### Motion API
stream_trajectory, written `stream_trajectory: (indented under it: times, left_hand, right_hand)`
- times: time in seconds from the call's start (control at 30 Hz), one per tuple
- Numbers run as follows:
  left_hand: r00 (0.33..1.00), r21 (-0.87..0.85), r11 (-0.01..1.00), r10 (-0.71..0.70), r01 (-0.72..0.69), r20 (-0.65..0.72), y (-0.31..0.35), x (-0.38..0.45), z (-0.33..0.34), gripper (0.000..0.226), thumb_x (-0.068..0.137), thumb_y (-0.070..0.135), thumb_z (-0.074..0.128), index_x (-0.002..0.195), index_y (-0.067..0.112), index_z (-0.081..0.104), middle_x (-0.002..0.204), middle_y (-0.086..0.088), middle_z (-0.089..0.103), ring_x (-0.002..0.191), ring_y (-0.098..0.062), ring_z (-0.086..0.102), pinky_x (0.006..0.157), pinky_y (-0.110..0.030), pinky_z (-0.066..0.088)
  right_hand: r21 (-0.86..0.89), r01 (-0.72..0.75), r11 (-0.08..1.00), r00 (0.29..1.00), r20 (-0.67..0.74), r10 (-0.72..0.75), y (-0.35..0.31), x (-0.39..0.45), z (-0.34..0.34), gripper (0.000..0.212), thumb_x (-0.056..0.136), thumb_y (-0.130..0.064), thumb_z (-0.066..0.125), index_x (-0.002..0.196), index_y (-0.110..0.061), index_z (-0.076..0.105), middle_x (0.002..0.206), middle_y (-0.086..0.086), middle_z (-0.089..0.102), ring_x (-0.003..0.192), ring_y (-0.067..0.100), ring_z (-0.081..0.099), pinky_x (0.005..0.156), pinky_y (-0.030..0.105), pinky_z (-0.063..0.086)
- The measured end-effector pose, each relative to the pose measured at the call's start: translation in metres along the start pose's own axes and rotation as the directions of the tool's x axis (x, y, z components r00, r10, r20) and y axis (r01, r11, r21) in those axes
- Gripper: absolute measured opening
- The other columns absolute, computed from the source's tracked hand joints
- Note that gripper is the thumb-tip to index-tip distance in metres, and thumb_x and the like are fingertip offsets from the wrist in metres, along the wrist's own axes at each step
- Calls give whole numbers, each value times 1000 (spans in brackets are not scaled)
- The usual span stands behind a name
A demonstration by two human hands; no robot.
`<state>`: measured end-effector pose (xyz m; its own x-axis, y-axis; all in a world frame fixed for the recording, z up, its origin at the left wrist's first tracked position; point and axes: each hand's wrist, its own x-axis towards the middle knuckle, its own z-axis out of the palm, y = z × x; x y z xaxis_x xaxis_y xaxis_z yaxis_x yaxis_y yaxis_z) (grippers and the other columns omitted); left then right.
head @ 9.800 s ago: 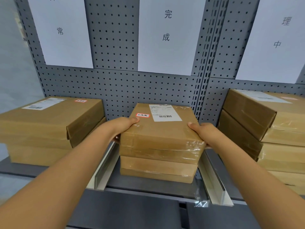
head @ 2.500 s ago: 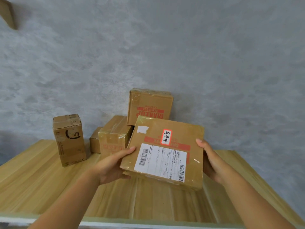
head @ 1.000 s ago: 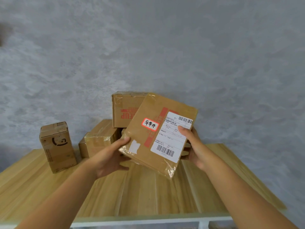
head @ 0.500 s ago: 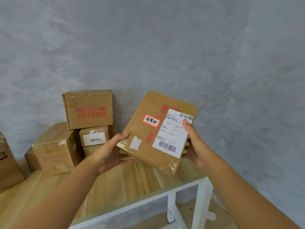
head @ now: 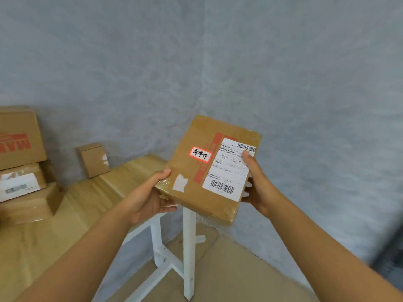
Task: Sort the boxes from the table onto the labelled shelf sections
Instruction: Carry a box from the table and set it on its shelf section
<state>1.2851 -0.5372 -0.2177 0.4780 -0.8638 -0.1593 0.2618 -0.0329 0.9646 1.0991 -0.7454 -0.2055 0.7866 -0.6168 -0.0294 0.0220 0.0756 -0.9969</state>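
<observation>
Both hands grip a flat box (head: pixel 209 171) at frame centre: left hand (head: pixel 148 199) at its lower corner, right hand (head: pixel 259 188) on its white barcode label (head: pixel 229 168). A red-edged sticker (head: pixel 200 154) bears handwriting. On the table (head: pixel 91 197), left, a box (head: pixel 19 138) reads "MAK".

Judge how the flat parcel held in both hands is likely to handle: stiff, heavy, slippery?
The parcel probably stays stiff: its flat face shows no sag between the left hand and right hand. It seems fairly light, being held tilted off the table at its edges only. The glossy film over its lower corner may make it somewhat slippery.
</observation>
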Motion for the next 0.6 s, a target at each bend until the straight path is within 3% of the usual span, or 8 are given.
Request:
stream_trajectory:
  times: [0.1,0.2,0.37,0.5,0.6]
  left_hand:
    - [998,5,1000,-3,3,69,0,3,45,66,57,58,74,112,23,66,108,-11,66,100,-32,59,101,-48,45]
    - [991,29,1000,7,-11,134,1,4,92,68,57,58,75,115,24,62,112,-12,61,100,-34,56,94,-45,49]
    - [974,38,998,43,-53,225,-1,-6,191,33,55,55,76,79,32,76,105,-11,62,98,-35,54,102,-50,44]
    - [957,38,998,40,-53,287,-13,-9,280,60,54,56,75,105,24,68,108,-14,60,101,-36,53,93,-45,46]
    - [939,37,996,69,-87,338,-20,-16,347,54,54,56,74,98,26,70,106,-13,62,101,-37,53,94,-47,45]
  right_hand:
    - [3,33,999,997,-67,-33,-9,-34,-42,104,60,-90,60,141,-27,49,76,-12,66,60,8,65,68,37,54]
    - [10,66,998,991,-113,-64,-22,-71,-84,111,53,-93,61,141,-26,49,71,-13,65,65,12,67,72,39,57]
    - [-28,117,993,966,-228,-120,-40,-141,-161,115,46,-94,63,140,-28,49,83,-8,69,80,19,69,86,48,59]
    - [-65,145,987,928,-337,-158,-59,-202,-231,98,57,-89,60,138,-35,48,116,0,72,106,28,70,91,52,56]
    - [-77,169,983,904,-384,-185,-72,-247,-282,98,59,-89,62,139,-34,48,108,-2,74,98,24,72,88,50,58]
